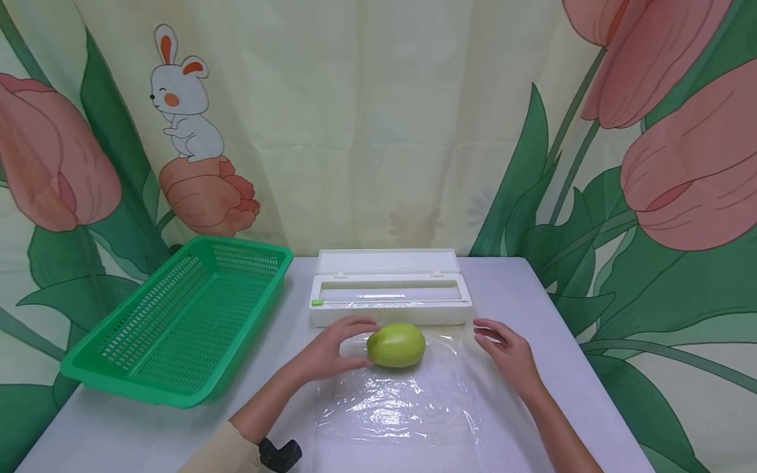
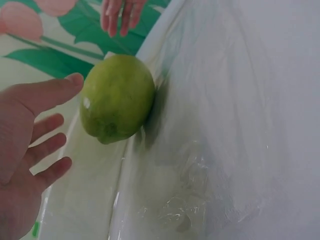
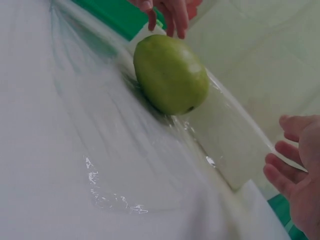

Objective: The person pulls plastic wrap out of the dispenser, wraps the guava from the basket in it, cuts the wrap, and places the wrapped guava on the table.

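A smooth, oval green fruit (image 1: 396,345), mango-like, lies on a sheet of clear plastic wrap (image 1: 393,407) spread over the table. My left hand (image 1: 334,349) is at the fruit's left end, thumb and fingers spread apart; in the left wrist view its thumb tip is right at the fruit (image 2: 117,97). To the right of the fruit, my right hand (image 1: 510,355) hovers beside the wrap with loosely bent fingers and nothing in them. Behind the fruit stands a white wrap dispenser box (image 1: 390,315), lid raised and a roll inside.
A green perforated plastic basket (image 1: 236,361) stands on the left side of the white-covered table (image 1: 556,328). Beyond the table's back edge hangs a curtain (image 1: 408,131) printed with tulips and a rabbit. A black strap device (image 1: 280,454) sits on the left wrist.
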Demonstrator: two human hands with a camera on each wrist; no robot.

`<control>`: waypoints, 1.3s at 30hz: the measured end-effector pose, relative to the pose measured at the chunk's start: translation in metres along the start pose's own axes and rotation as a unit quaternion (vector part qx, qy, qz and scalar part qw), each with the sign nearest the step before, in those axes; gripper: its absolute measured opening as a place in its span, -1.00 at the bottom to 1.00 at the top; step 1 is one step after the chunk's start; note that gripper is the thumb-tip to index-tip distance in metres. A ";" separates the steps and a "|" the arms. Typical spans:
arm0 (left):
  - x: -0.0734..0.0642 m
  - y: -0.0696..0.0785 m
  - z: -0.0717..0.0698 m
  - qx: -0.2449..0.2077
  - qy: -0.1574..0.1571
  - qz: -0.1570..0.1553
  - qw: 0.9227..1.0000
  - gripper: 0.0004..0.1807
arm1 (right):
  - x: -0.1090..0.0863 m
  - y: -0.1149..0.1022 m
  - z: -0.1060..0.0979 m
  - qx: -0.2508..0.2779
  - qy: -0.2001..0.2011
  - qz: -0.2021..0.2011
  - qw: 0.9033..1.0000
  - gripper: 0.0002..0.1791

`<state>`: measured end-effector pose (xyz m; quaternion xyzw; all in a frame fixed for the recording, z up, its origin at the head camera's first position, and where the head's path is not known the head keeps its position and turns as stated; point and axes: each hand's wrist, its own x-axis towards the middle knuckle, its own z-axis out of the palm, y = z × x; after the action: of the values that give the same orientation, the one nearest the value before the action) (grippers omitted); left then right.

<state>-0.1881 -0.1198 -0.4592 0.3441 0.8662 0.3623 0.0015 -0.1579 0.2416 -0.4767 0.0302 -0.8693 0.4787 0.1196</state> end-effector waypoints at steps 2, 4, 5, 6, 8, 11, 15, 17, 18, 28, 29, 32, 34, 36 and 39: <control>-0.005 -0.001 -0.002 -0.004 0.005 0.005 1.000 -0.34 | -0.002 0.000 -0.001 0.001 -0.004 -0.003 1.000 -0.63; -0.010 -0.002 -0.004 -0.010 0.011 0.006 1.000 -0.34 | -0.005 0.000 -0.002 0.003 -0.007 -0.006 1.000 -0.63; -0.012 -0.002 -0.005 -0.014 0.014 0.006 1.000 -0.34 | -0.006 0.000 -0.002 0.003 -0.008 -0.005 1.000 -0.63; -0.014 -0.002 -0.006 -0.016 0.017 0.005 1.000 -0.34 | -0.007 0.000 -0.003 0.001 -0.010 -0.008 1.000 -0.63; -0.018 -0.003 -0.007 -0.022 0.021 0.005 1.000 -0.33 | -0.009 -0.001 -0.004 0.000 -0.012 -0.011 1.000 -0.63; -0.025 -0.004 -0.009 -0.031 0.026 0.007 0.999 -0.34 | -0.012 -0.003 -0.005 -0.002 -0.013 -0.014 1.000 -0.64; -0.035 -0.007 -0.011 -0.048 0.028 0.003 0.998 -0.36 | -0.017 -0.004 -0.006 0.008 -0.021 -0.010 1.000 -0.63; -0.040 -0.009 -0.011 -0.059 0.029 0.002 0.998 -0.38 | -0.021 -0.004 -0.006 0.015 -0.025 -0.004 1.000 -0.63; -0.043 -0.009 -0.011 -0.062 0.030 0.002 0.998 -0.39 | -0.022 -0.004 -0.006 0.020 -0.026 -0.003 0.999 -0.63; -0.062 -0.011 -0.013 -0.068 0.049 0.008 0.996 -0.42 | -0.040 -0.006 -0.004 0.025 -0.043 0.008 0.999 -0.63; -0.063 -0.010 -0.013 -0.067 0.047 0.009 0.997 -0.42 | -0.042 -0.005 -0.004 0.025 -0.046 0.009 0.999 -0.63; -0.065 -0.009 -0.013 -0.070 0.038 0.006 0.997 -0.39 | -0.047 -0.003 -0.005 0.030 -0.047 0.010 0.998 -0.62; -0.066 -0.008 -0.013 -0.071 0.032 0.005 0.997 -0.38 | -0.049 -0.002 -0.005 0.028 -0.045 0.013 0.999 -0.61; -0.068 -0.008 -0.014 -0.076 0.027 -0.003 0.997 -0.37 | -0.051 0.000 -0.004 0.029 -0.045 0.020 0.998 -0.60; -0.071 -0.008 -0.016 -0.081 0.019 -0.013 0.996 -0.35 | -0.054 0.003 -0.004 0.028 -0.052 0.039 0.997 -0.58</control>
<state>-0.1430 -0.1761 -0.4700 0.3245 0.8384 0.4377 0.0176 -0.1052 0.2428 -0.4898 0.0245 -0.8612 0.5047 0.0544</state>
